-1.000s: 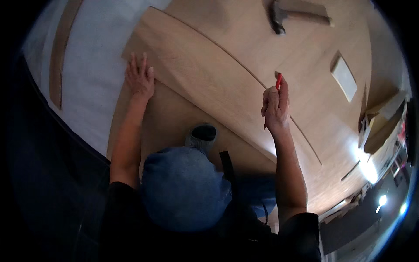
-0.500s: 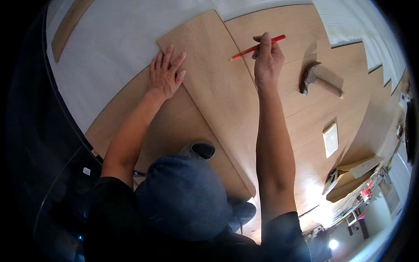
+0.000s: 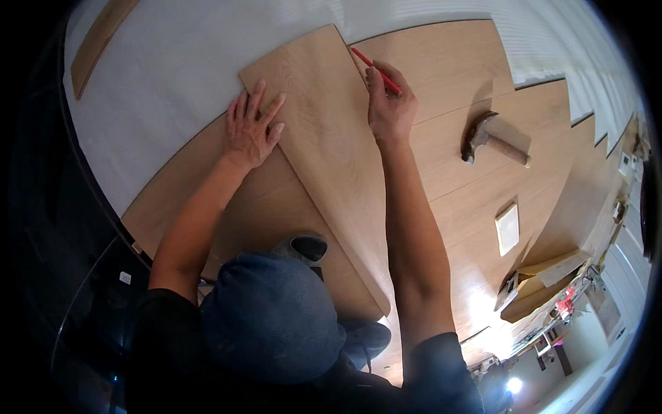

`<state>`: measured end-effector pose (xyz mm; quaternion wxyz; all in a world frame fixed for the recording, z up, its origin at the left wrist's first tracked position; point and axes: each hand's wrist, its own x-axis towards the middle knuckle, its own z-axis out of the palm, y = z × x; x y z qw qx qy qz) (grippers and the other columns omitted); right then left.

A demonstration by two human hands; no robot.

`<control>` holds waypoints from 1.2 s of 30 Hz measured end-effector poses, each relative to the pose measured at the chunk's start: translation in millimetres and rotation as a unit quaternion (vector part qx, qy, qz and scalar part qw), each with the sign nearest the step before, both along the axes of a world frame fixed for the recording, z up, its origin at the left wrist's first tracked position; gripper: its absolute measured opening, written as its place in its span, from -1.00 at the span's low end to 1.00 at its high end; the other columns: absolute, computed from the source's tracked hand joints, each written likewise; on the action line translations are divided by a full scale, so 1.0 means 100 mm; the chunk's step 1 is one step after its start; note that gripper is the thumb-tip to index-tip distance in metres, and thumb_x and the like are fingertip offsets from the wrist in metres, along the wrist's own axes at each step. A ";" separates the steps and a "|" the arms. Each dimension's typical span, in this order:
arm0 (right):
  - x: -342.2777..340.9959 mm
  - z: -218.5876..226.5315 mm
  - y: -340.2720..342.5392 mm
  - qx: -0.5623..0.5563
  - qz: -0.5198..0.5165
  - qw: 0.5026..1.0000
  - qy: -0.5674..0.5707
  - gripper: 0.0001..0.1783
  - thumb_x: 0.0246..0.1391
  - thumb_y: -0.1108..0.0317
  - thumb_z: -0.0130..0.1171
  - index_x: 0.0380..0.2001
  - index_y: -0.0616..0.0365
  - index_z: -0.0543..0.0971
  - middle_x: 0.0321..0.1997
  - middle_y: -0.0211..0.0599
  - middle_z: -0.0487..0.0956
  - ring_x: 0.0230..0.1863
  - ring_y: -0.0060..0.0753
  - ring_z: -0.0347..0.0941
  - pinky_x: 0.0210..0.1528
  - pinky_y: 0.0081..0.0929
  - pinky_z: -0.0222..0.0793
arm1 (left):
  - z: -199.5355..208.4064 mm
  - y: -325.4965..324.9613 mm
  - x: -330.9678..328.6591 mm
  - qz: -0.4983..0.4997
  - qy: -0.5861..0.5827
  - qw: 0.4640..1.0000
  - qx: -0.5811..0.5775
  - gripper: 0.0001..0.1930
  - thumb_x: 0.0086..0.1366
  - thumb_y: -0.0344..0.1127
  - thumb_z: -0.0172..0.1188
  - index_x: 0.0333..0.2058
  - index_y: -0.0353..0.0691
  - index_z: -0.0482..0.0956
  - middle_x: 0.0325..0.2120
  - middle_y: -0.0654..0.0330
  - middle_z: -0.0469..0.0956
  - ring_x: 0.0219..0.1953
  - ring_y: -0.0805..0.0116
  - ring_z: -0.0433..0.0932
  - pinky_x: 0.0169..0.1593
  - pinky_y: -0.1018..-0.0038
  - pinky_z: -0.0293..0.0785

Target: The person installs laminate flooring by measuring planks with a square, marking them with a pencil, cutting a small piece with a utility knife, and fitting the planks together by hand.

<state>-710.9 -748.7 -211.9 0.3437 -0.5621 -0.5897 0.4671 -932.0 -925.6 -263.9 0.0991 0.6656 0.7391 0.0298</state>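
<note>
A loose wood floor plank (image 3: 324,131) lies slantwise over the laid floorboards (image 3: 455,62). My left hand (image 3: 252,134) rests flat with spread fingers across the plank's left edge and the board beneath. In my right hand (image 3: 393,110) is a red pencil (image 3: 363,57), pinched between the fingers. Its tip points up and left, close to the plank's right edge near the far end. I cannot tell whether the tip touches the wood. Right of that hand, a claw hammer (image 3: 507,148) lies on the boards.
White underlay (image 3: 200,55) spreads beyond the boards, with another wood strip (image 3: 96,45) at far left. A small white block (image 3: 507,229) lies to the right, and an open cardboard box (image 3: 545,286) stands beyond it. A shoe (image 3: 308,247) shows near the plank.
My right hand has moved left and slightly down to the plank's edge. The pencil has swung from lying nearly crosswise to pointing up and left. My left hand stays on the plank.
</note>
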 end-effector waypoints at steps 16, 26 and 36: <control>-0.05 0.15 -0.03 0.000 0.005 1.000 -0.024 -0.73 0.27 0.30 0.24 -0.13 0.30 0.68 -0.38 -0.18 0.68 -0.34 -0.53 0.59 -0.22 -0.57 0.49 | -0.01 -0.04 -0.02 -0.011 0.014 1.000 0.009 -0.39 0.49 0.11 -0.13 0.46 0.35 0.03 0.52 0.18 -0.19 0.45 -0.15 -0.02 0.48 -0.04 -0.14; 0.46 0.37 -0.29 0.012 -0.052 0.998 0.018 -0.72 0.30 0.30 0.19 -0.07 0.30 0.62 -0.15 -0.15 0.69 -0.13 -0.45 0.63 -0.07 -0.53 0.52 | 0.01 -0.06 0.01 -0.012 0.023 0.999 0.019 -0.38 0.47 0.09 -0.04 0.45 0.30 0.07 0.50 0.16 -0.13 0.42 -0.11 0.06 0.45 -0.07 -0.09; 2.17 0.13 -2.22 -0.014 0.014 0.971 -0.239 -0.14 0.15 0.25 0.33 0.41 0.24 0.14 0.48 0.16 0.14 0.46 0.12 0.14 0.43 -0.12 0.14 | 0.06 0.73 -0.65 0.404 -0.396 0.824 0.044 -0.23 0.33 0.00 0.26 0.34 -0.32 0.20 0.30 -0.10 0.25 0.28 0.01 0.32 0.28 0.22 0.29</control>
